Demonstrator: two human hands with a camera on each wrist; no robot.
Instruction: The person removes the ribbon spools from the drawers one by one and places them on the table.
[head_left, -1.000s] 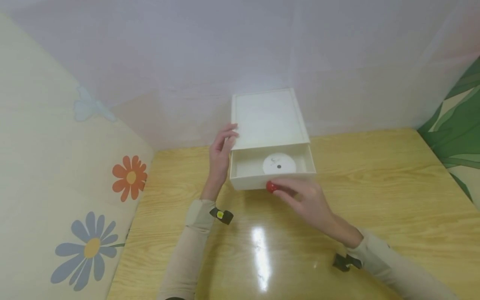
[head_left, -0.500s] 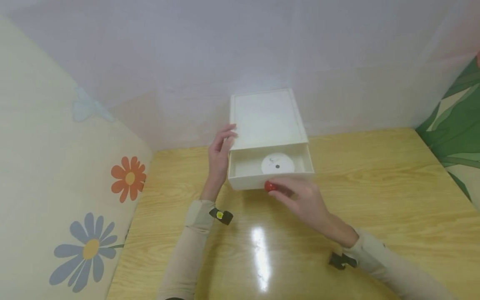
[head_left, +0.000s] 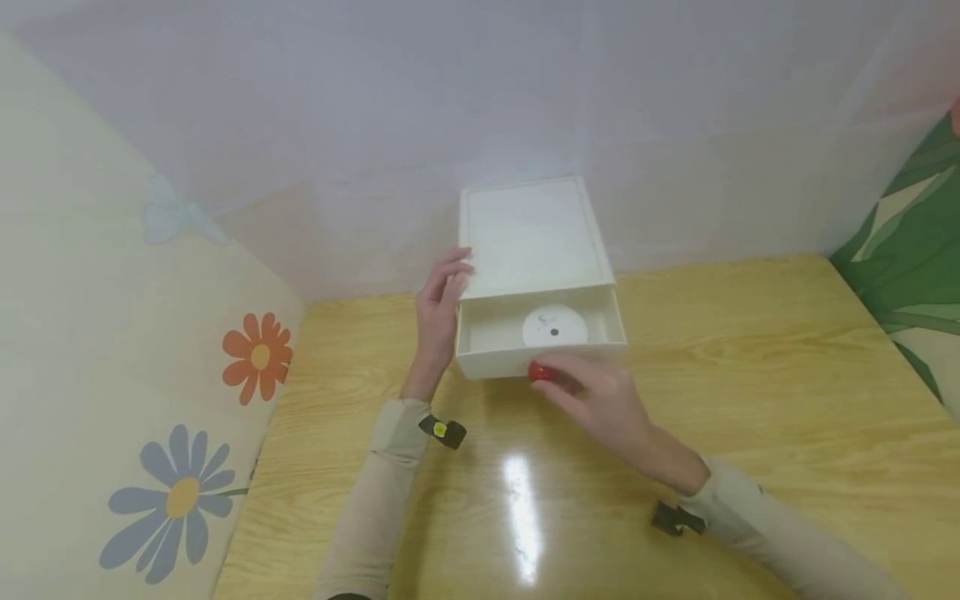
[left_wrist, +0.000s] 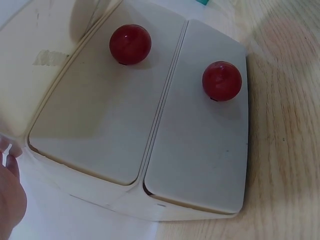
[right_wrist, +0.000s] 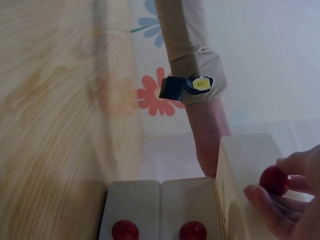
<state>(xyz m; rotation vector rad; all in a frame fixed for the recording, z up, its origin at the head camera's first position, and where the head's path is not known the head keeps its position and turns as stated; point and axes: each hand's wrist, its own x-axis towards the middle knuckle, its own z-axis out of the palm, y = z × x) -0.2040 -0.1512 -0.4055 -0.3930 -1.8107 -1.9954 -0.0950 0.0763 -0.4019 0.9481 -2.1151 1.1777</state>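
Observation:
A white drawer cabinet [head_left: 536, 237] stands at the back of the table against the wall. Its top drawer [head_left: 491, 364] is pulled partway out, and a white disc with a dark centre hole [head_left: 555, 320] lies inside toward the right. My right hand [head_left: 603, 408] pinches that drawer's round red knob [head_left: 536, 372] between thumb and fingers. Against the cabinet's left side rests my left hand [head_left: 438, 325], its fingertips at the top edge. In the left wrist view, two lower drawers [left_wrist: 95, 115] are closed, each with a red knob [left_wrist: 130, 44].
The wood-grain table [head_left: 750, 375] spreads out around the cabinet. A pale wall [head_left: 375, 125] rises right behind it. To the left stands a panel with an orange flower [head_left: 258, 357] and a blue flower, and green leaves [head_left: 915, 267] decorate the right side.
My right wrist has shifted slightly left, with the fingers still on the knob. The drawer stays about as far out as before. My left hand keeps its place.

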